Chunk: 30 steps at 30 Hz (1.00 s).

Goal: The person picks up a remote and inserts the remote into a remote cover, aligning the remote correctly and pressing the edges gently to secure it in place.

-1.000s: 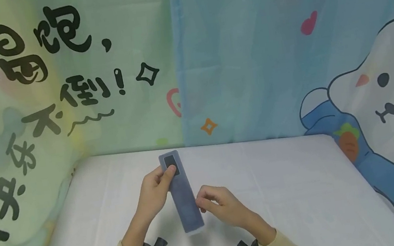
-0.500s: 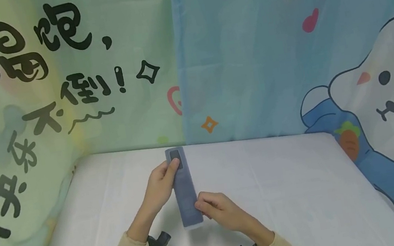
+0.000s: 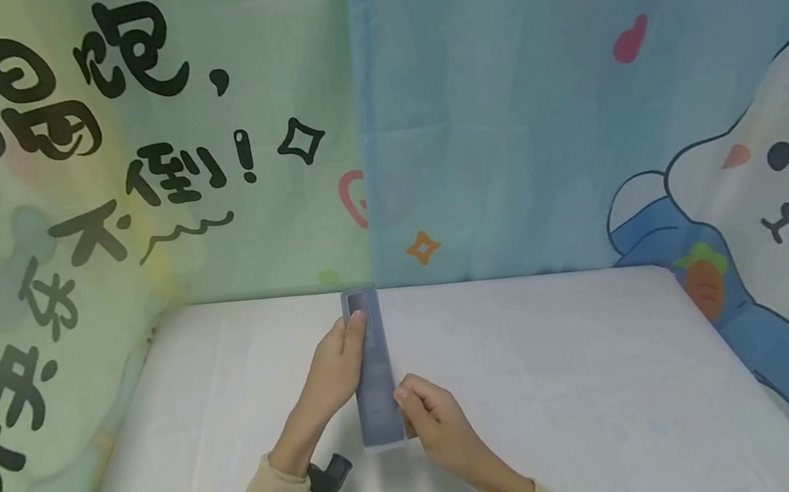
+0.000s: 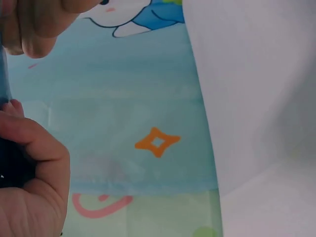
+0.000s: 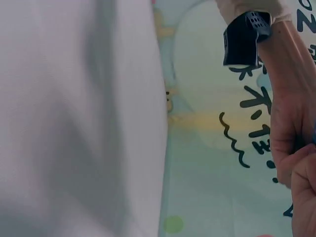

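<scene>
A long, narrow blue-grey case [image 3: 377,391] with a darker window near its top stands nearly vertical in the head view, above the white table. My left hand [image 3: 336,368] grips its upper part, thumb across the window. At the lower right edge my right hand [image 3: 438,425] has curled fingers and pinches the case's side. In the left wrist view the left hand [image 4: 42,173] shows at lower left, and only a blue sliver of the case is visible. Both hands sit at the right border of the right wrist view, the left hand [image 5: 291,118] above the right hand [image 5: 305,197].
A white cloth covers the table [image 3: 574,389]. Behind it hang a green curtain [image 3: 265,239] with black characters and a blue curtain [image 3: 501,138] with a white cartoon animal. Black wrist camera mounts [image 3: 331,475] jut out near both sleeves.
The left hand and the case have shifted slightly right, and the case has turned from a slant to nearly upright. The right hand stays at the case's lower right edge, its wrist swinging a little left.
</scene>
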### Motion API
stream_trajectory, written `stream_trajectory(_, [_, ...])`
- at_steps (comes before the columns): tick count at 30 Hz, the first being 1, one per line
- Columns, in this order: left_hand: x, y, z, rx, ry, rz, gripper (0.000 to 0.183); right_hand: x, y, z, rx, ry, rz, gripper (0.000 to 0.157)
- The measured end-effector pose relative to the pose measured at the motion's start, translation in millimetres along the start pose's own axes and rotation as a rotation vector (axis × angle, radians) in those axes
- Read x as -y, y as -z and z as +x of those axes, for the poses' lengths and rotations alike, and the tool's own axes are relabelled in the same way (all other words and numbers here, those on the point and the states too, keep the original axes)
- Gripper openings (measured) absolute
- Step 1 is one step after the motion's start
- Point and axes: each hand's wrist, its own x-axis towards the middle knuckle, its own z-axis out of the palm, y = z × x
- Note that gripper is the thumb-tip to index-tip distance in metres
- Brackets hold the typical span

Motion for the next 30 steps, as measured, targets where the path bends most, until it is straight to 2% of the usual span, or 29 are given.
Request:
stream_trajectory(3, [-1.8,1.1,2.5,0.032,-0.005,-0.012,0.058,2,-2.1,3,-0.074,-0.002,-0.057,0.033])
stream_trajectory(7, [-4.1,2.9,2.9,0.028,0.017,-0.039,0.058,4,-2.2,10,-0.103,0.035,-0.084,0.032])
stream_trajectory(13, [-4.0,2.7,-0.4,-0.041,0.039,-0.078,0.059,5,-0.5,15,-0.013,0.061,-0.026,0.027])
stream_trajectory(18, [-1.4,1.9,-2.8,-0.114,0.044,-0.112,0.059,1,-1.7,19,0.069,0.107,-0.093,0.027])
stream_trajectory(21, [-0.3,1.7,-3.6,-0.162,0.048,-0.125,0.057,0,-2.6,21,0.103,0.077,-0.127,0.029])
stream_trajectory(24, [-0.1,0.9,-4.1,-0.170,0.052,-0.133,0.053,1,-1.4,22,0.143,0.024,-0.146,0.031])
stream_trajectory(27, [-1.2,-0.3,-3.8,-0.182,0.034,-0.122,0.051,2,-0.4,23,0.166,-0.006,-0.157,0.031])
stream_trajectory(30, [-1.0,-1.2,-4.4,-0.230,0.002,-0.096,0.050,4,-2.3,23,0.157,-0.039,-0.173,0.030])
